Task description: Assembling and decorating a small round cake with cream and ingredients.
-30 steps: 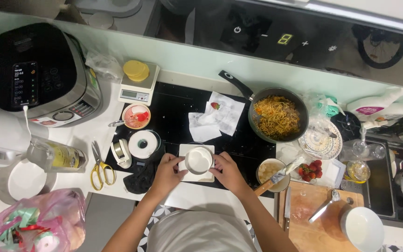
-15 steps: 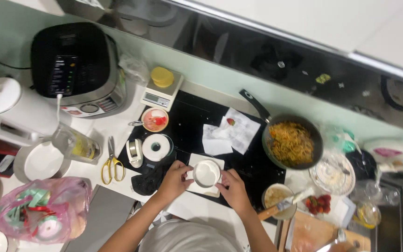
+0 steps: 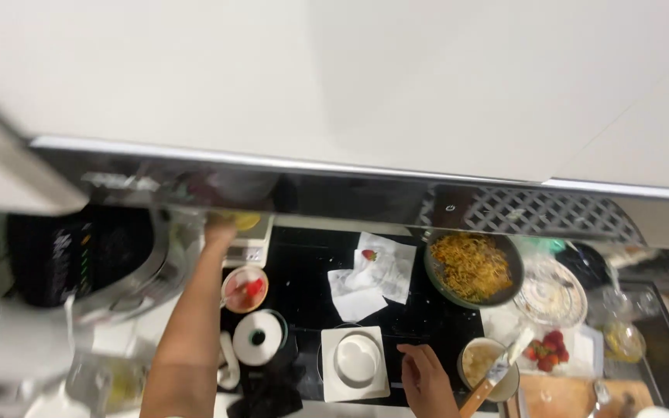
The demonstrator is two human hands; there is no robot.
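My left hand (image 3: 218, 232) reaches far back over the counter and touches a yellow round thing (image 3: 245, 222) on a small kitchen scale (image 3: 249, 249); a cabinet edge partly hides the fingers. My right hand (image 3: 425, 373) rests flat, fingers apart, on the black cooktop (image 3: 311, 279), just right of a white bowl (image 3: 357, 358) that sits on a white square plate (image 3: 331, 383). Neither hand holds the bowl.
A pan of noodles (image 3: 472, 267) stands at the back right. Crumpled paper with a strawberry (image 3: 369, 255) lies mid-cooktop. A small dish with red pieces (image 3: 245, 289), a tape roll (image 3: 257, 338), a cup with a knife (image 3: 483, 364), strawberries (image 3: 547, 348) and a black multicooker (image 3: 79, 251) surround it.
Both hands have let go of the white bowl. My left hand has stretched back to the scale. The view has tilted upward to the white cabinet fronts.
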